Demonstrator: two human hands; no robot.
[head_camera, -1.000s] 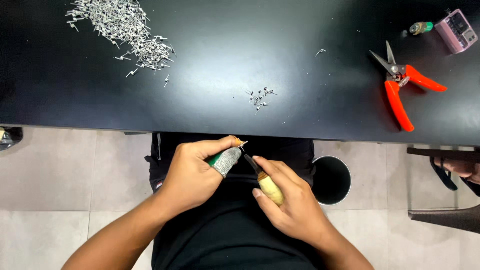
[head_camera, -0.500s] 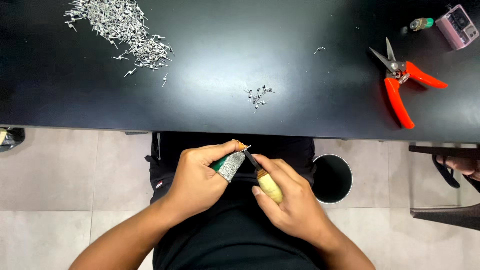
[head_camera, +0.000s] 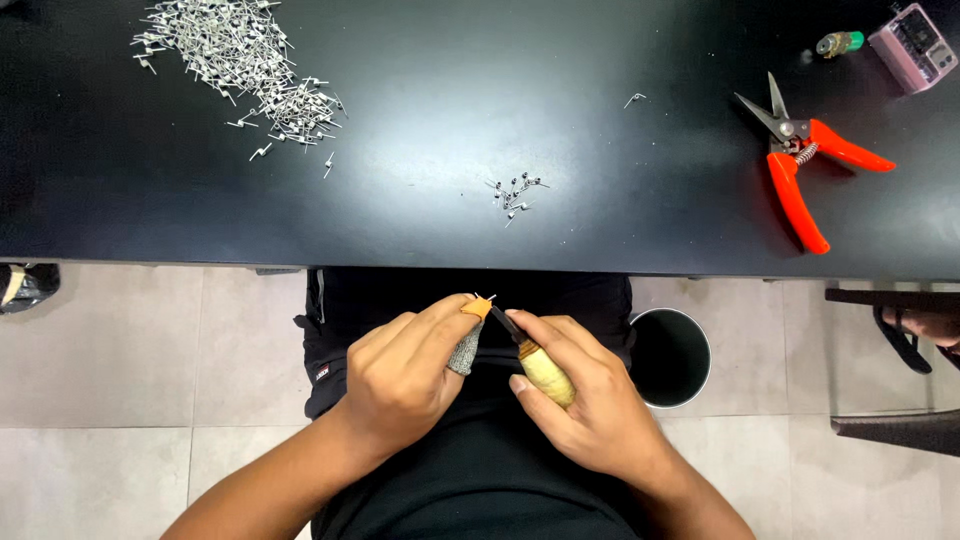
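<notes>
Nearest, over the lap, the left hand (head_camera: 405, 375) is pinching a tiny metal part (head_camera: 483, 301) between a thumb wearing a grey, orange-tipped finger cot (head_camera: 468, 340) and the forefinger, while the right hand (head_camera: 585, 400) is curling its fingers tightly around a wooden-handled knife (head_camera: 535, 360) whose dark blade is touching that part. Just right, on the tiled floor, a round black bin (head_camera: 670, 355) is standing. Farther off, the black table (head_camera: 420, 120) is carrying a small cluster of metal parts (head_camera: 515, 190) at centre, orange-handled snips (head_camera: 805, 160) at right, and a large heap of metal parts (head_camera: 235, 60) at far left.
</notes>
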